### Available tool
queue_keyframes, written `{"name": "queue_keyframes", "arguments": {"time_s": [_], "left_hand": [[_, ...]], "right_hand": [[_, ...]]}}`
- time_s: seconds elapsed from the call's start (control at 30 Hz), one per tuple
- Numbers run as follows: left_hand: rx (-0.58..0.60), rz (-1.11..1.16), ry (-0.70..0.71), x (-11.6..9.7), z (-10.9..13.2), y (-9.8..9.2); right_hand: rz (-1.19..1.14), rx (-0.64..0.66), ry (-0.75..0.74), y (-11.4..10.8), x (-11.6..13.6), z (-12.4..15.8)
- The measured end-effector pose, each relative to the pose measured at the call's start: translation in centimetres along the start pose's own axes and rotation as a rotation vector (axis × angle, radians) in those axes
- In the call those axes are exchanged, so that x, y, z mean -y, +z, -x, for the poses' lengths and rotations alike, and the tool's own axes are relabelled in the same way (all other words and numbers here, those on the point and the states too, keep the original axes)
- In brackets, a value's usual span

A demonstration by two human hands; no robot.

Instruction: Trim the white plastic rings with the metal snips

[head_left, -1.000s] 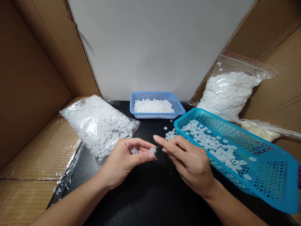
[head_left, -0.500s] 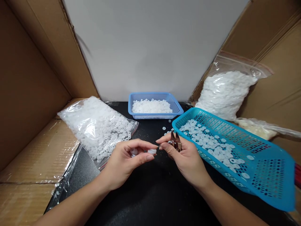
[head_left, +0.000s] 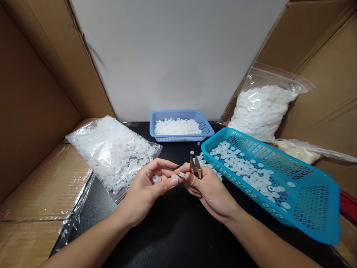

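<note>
My left hand (head_left: 152, 186) is closed round several small white plastic rings (head_left: 156, 179), with another white ring (head_left: 174, 178) between thumb and fingers. Just to its right, my right hand (head_left: 206, 186) pinches one grooved white ring (head_left: 182, 174) at its thumb and fingertip. Thread snips (head_left: 195, 169) are tucked in that same hand, their two dark blades pointing up and apart. The fingertips of both hands nearly meet over the black table. Part of the snips is hidden by the fingers.
A blue basket (head_left: 181, 138) of white rings stands at the back. A teal basket (head_left: 304, 208) with more rings is at right, loose rings beside it. A clear bag (head_left: 111, 152) of rings lies left; a white-filled bag (head_left: 259, 108) leans at back right. Cardboard walls enclose both sides.
A grooved white ring now shows in my right hand's fingertips, closer to the left hand. My left fingers have lifted and parted from the thumb. The view has shifted slightly.
</note>
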State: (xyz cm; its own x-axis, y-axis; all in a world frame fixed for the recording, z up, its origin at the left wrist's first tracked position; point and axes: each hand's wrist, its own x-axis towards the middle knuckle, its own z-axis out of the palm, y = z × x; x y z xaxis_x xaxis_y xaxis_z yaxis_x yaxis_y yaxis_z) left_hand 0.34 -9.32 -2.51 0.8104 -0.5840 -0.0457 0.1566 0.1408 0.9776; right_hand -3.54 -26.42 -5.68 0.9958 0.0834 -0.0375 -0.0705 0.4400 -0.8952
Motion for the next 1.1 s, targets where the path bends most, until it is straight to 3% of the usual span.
{"name": "queue_keyframes", "arguments": {"time_s": [0.27, 0.6, 0.8, 0.9, 1.1], "left_hand": [[0.033, 0.069, 0.005, 0.2, -0.08, -0.06], [0.056, -0.116, 0.041, 0.14, -0.16, -0.32], [0.024, -0.114, 0.024, 0.62, -0.11, -0.44], [0.004, -0.004, -0.005, 0.49, -0.1, -0.22], [-0.06, 0.409, -0.28, -0.1, -0.33, 0.02]], "right_hand": [[0.021, 0.069, 0.057, 0.06, -0.29, 0.23], [0.02, -0.031, 0.042, 0.18, -0.42, 0.41], [0.124, -0.028, -0.064, 0.48, -0.37, 0.5], [0.182, -0.01, -0.127, 0.28, -0.21, 0.39], [0.344, -0.017, -0.186, -0.5, -0.24, 0.29]]}}
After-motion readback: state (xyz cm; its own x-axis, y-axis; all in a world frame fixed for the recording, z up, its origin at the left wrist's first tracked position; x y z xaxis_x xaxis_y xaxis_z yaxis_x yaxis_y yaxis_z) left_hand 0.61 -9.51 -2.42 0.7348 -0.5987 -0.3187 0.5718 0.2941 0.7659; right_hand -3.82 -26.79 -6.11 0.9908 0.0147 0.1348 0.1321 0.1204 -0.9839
